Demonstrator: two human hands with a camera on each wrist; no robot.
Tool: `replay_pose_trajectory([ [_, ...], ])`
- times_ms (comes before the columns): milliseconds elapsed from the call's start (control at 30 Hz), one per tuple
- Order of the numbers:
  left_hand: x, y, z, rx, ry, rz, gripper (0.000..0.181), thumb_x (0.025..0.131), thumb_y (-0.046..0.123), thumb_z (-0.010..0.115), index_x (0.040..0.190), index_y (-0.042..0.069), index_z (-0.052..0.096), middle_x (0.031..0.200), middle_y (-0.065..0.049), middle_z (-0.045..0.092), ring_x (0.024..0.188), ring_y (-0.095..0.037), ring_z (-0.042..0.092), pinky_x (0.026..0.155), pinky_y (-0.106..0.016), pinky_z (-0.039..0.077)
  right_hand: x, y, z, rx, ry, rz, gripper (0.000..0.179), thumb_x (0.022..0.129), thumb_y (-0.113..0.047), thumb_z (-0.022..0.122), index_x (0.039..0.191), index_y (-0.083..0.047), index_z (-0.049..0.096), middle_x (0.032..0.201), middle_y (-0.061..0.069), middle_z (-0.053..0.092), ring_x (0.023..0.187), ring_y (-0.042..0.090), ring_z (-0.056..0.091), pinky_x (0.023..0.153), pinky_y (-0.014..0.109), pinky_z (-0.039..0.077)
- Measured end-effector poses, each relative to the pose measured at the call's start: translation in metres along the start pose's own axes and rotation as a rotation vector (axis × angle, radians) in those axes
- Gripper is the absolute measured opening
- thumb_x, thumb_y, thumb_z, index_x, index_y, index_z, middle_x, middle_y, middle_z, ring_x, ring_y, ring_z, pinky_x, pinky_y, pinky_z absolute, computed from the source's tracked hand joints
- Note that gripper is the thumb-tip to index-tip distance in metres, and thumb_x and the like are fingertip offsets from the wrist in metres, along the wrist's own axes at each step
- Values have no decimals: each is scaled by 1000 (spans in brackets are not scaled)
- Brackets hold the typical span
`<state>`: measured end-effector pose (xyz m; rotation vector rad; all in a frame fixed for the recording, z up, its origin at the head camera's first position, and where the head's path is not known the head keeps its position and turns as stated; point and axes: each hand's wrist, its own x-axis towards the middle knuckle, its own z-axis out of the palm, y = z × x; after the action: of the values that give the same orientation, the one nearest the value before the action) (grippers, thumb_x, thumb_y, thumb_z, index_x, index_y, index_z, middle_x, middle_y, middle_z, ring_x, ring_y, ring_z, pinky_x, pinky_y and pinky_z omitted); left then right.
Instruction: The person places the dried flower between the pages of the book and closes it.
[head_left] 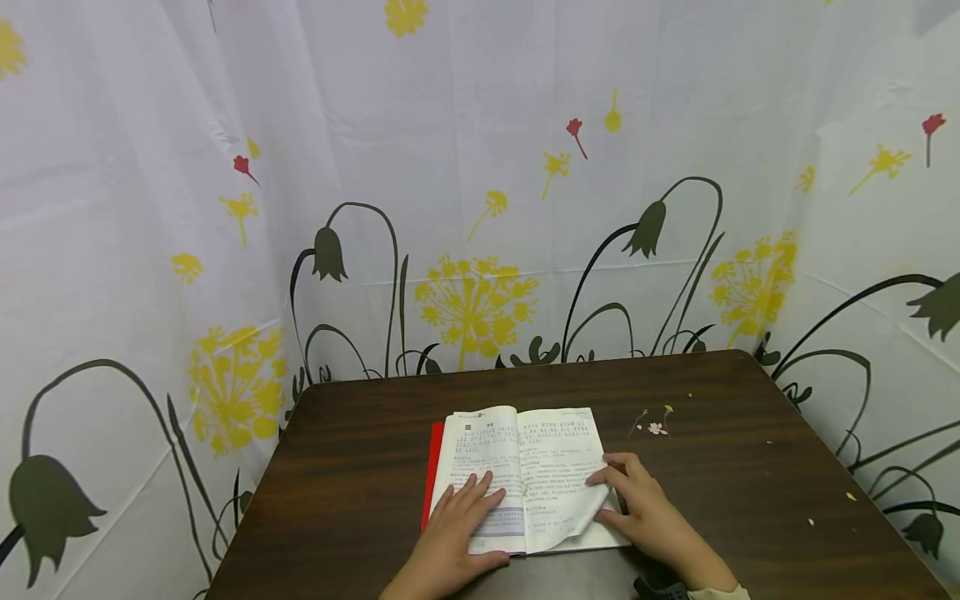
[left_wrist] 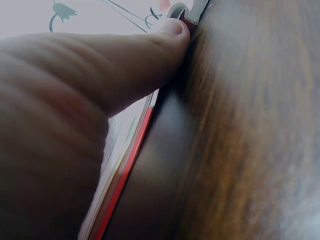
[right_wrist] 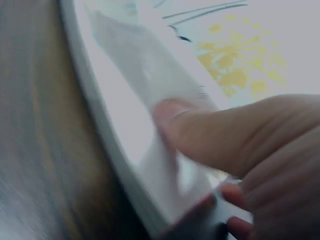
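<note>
An open book with printed pages lies on the dark wooden table, a red cover edge showing at its left. Flat on the lower left page rests my left hand, fingers spread and straight, its thumb by the bottom edge. My right hand pinches the right-hand page near its lower right corner, and that page curls up off the white sheet beneath. In the right wrist view, blurred, the thumb presses on the bent paper. The left wrist view shows the left thumb over the book's edge.
The brown table extends around the book on both sides, with small flower prints to the right. Behind it hangs a white curtain patterned with flowers. A dark band circles the right wrist.
</note>
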<state>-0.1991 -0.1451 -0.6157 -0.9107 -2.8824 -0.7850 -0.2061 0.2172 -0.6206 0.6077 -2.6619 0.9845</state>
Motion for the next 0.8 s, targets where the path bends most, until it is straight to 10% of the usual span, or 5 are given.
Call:
replay_pose_trajectory([
  [267, 0, -1, 0, -10, -19, -12, 86, 89, 66, 79, 162, 29, 53, 177, -4, 40, 165, -36, 36, 131, -71, 26, 7, -10, -1, 316, 47, 116, 42, 98, 5, 72, 134, -17, 69, 125, 11, 63, 99, 13, 63, 79, 24, 56],
  [400, 0, -1, -1, 2, -5, -5, 86, 89, 66, 79, 162, 28, 53, 177, -4, 41, 164, -37, 37, 131, -71, 27, 9, -15, -8, 529, 65, 266, 35, 109, 0, 52, 126, -18, 76, 132, 9, 74, 110, 6, 67, 90, 22, 56],
  [567, 0, -1, -1, 2, 4, 4, 86, 90, 67, 78, 162, 28, 53, 176, -5, 42, 164, -37, 38, 130, -71, 28, 13, -19, -14, 584, 154, 363, 26, 108, -9, 65, 133, -9, 72, 103, 9, 76, 84, 5, 64, 71, 22, 53],
  [800, 0, -1, 0, 0, 18, 14, 85, 89, 62, 81, 162, 26, 53, 176, -6, 42, 163, -39, 39, 129, -71, 28, 16, -26, -5, 826, 107, 595, 74, 96, -16, 84, 158, -5, 47, 87, 8, 66, 65, 12, 57, 54, 24, 50],
])
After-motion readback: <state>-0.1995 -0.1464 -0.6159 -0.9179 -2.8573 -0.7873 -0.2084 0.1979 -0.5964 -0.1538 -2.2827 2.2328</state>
